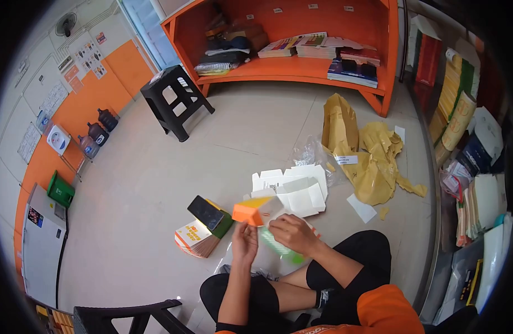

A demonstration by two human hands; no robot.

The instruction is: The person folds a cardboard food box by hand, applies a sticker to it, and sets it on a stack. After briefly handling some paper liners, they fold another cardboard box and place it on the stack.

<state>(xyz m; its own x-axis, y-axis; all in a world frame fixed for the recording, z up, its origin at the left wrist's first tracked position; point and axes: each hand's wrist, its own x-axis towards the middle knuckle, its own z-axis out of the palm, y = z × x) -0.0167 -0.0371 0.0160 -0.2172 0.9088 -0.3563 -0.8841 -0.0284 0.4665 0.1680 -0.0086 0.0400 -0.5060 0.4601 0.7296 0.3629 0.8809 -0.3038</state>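
left hand (244, 240): raised in front of the person, fingers closed on the lower corner of the small orange and white box (257, 210)
right hand (291, 231): curled over the box's near white end, gripping it; it seems to pinch a flap, though this is too small to tell
box: held between both hands above the floor (139, 183), tilted, orange end to the left
just beyond: flat white box blanks (297, 188) lying on the floor
left of the hands: a dark phone (205, 212) resting on a stack of booklets (196, 238)
farther right: crumpled yellow paper (368, 158); under the right hand, a green packet (279, 247)
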